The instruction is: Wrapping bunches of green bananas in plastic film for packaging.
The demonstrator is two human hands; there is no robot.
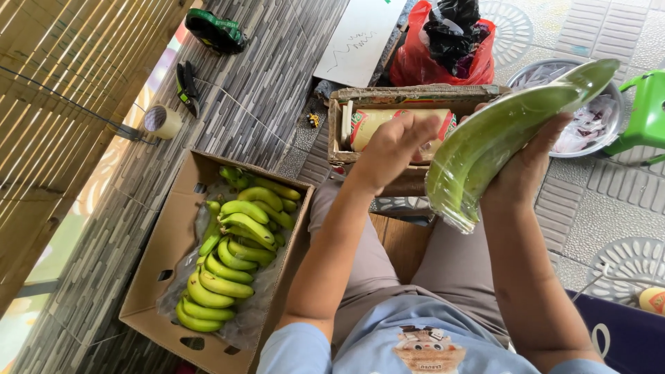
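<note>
My right hand (528,165) holds a large green banana wrapped in clear film (499,138), tilted up toward the right. My left hand (391,149) hovers open just left of it, fingers spread, over a small cardboard box (409,97) that holds a roll of cling film (367,125). I sit with my knees apart above a wooden stool (402,242).
A larger cardboard box (173,235) lined with plastic holds several hands of green bananas (232,249) on the left. A tape roll (161,121), a red bag (443,48), a metal bowl (589,118) and a green stool (648,111) lie around.
</note>
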